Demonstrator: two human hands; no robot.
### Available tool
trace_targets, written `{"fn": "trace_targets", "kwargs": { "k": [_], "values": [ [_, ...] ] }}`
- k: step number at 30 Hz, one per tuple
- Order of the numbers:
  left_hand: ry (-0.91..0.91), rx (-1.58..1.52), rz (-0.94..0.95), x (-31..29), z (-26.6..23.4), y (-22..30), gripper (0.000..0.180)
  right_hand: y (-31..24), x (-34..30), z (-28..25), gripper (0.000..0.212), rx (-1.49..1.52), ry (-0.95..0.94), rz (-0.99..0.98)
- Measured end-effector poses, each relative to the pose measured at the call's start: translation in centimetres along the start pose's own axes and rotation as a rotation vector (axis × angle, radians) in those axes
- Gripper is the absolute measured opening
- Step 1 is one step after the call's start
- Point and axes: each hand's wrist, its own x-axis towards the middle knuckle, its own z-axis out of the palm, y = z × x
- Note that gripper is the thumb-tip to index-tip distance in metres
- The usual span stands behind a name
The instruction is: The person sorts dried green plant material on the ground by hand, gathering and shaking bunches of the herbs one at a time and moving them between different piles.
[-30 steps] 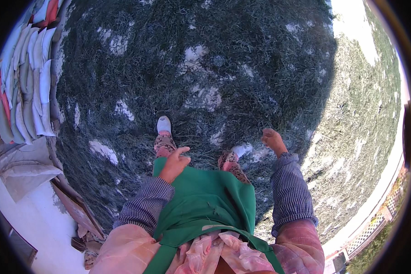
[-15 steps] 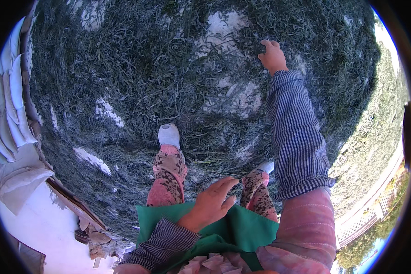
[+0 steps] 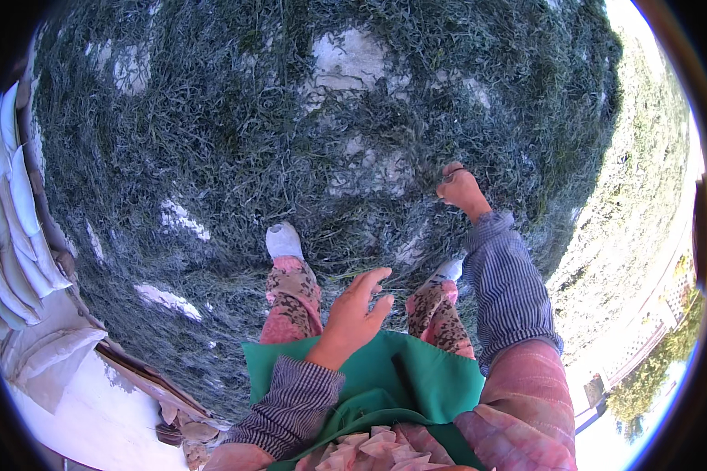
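Dark green, grass-like strands [image 3: 236, 133] lie in a thick, tangled layer over pale ground, with bare patches showing through. My right hand [image 3: 461, 191] is low over them, ahead of my right foot. Its fingers are curled closed around some of the strands, which look smeared by motion beside the fingertips. Over the green apron [image 3: 440, 377] hangs my left hand [image 3: 355, 318], holding nothing, its thumb and fingers apart. Both forearms wear striped sleeve covers [image 3: 511, 286].
My feet in pale shoes [image 3: 283, 240] stand among the strands. Along the left edge lies a stack of pale, flat sheets or sacks [image 3: 23, 235], beside a raised border. To the right, sunlit ground [image 3: 617, 165] carries more strands, with bushes [image 3: 644, 388] beyond.
My right hand has drawn back toward my feet and its fingers have closed. My left hand has risen slightly, still open. The view has shifted a little.
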Motion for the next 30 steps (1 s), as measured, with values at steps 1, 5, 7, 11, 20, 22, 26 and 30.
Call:
{"fn": "trace_targets", "kwargs": {
  "k": [1, 5, 7, 11, 20, 22, 26, 30],
  "values": [
    [-0.015, -0.01, -0.012, 0.0, 0.0, 0.3, 0.042, -0.3, -0.3, 0.0, 0.046, 0.039, 0.022, -0.015],
    [-0.042, 0.013, -0.039, -0.6, -0.4, -0.2, 0.043, -7.0, 0.8, -0.3, 0.065, 0.856, 0.189, -0.166],
    [-0.037, 0.029, 0.005, -0.3, 0.3, 0.0, 0.043, -6.4, 4.4, 0.3, 0.071, 0.408, 0.55, -0.337],
    [-0.059, 0.106, 0.001, -0.2, 1.8, -0.4, 0.043, -5.1, 7.0, 6.1, 0.057, 0.079, 0.008, -0.162],
    [-0.07, 0.108, -0.005, 0.3, 3.5, -1.0, 0.042, -1.7, 3.0, 1.0, 0.049, 0.214, 0.37, -0.199],
    [-0.068, 0.117, 0.021, 0.2, 3.6, -1.5, 0.043, -1.9, 1.6, -2.2, 0.07, 0.937, 0.454, -0.32],
    [-0.184, 0.144, -0.121, -0.3, 4.0, 0.2, 0.044, 10.4, 2.4, -4.6, 0.084, -0.229, 0.714, -0.007],
    [-0.135, 0.093, -0.095, 0.1, 4.7, -1.4, 0.044, 15.7, -1.0, 0.2, 0.07, 0.237, 0.042, 0.264]
  ]
}}
